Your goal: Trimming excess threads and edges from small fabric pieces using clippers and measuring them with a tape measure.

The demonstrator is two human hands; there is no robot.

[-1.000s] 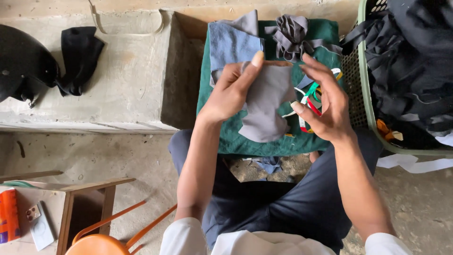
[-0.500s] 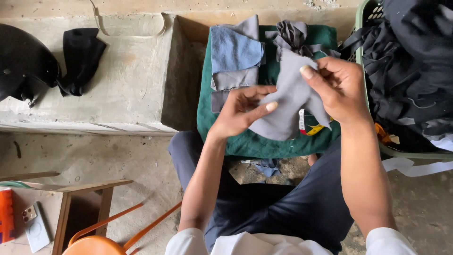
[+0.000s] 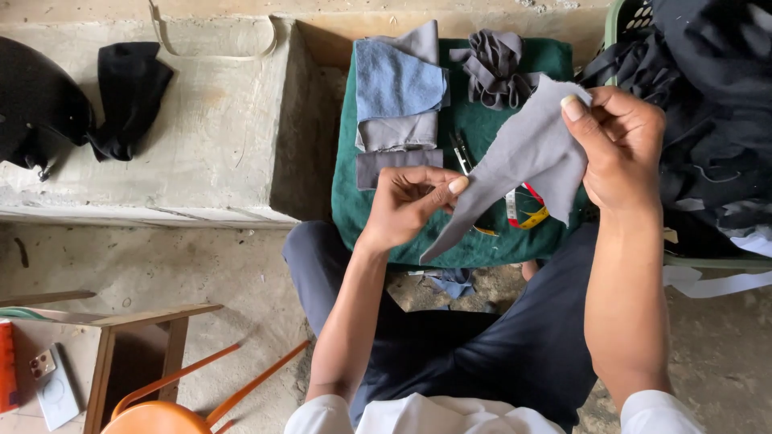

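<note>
While I watched through the head camera, both hands held one grey fabric piece (image 3: 527,157) up above the green cloth (image 3: 354,217) spread across the lap. My right hand (image 3: 623,149) pinched its upper corner, thumb pressed on the front face and fingers curled behind. My left hand (image 3: 410,201) pinched the lower left edge between thumb and forefinger, the other fingers folded in. The piece hung slantwise between them, its long pointed tail dropping down and to the left, below the left hand, well clear of the lap.

I judged the step in hand to be straightening or checking this cut piece, held taut between two pinches. Whatever followed would have called for keeping both pinches firm, since the tail hung free and the cloth looked limp and light.

Under the raised piece lay a coiled measuring tape (image 3: 527,213), partly hidden, and a dark slim tool (image 3: 460,151) I could not identify. Further up the green cloth sat a stack of blue and grey fabric pieces (image 3: 398,104), just left of the left hand's reach, and a crumpled grey bundle (image 3: 494,68). A green basket (image 3: 615,24) heaped with dark cloth stood just beside the right hand. A concrete ledge (image 3: 201,137) to the left carried a black garment (image 3: 125,92).
</note>
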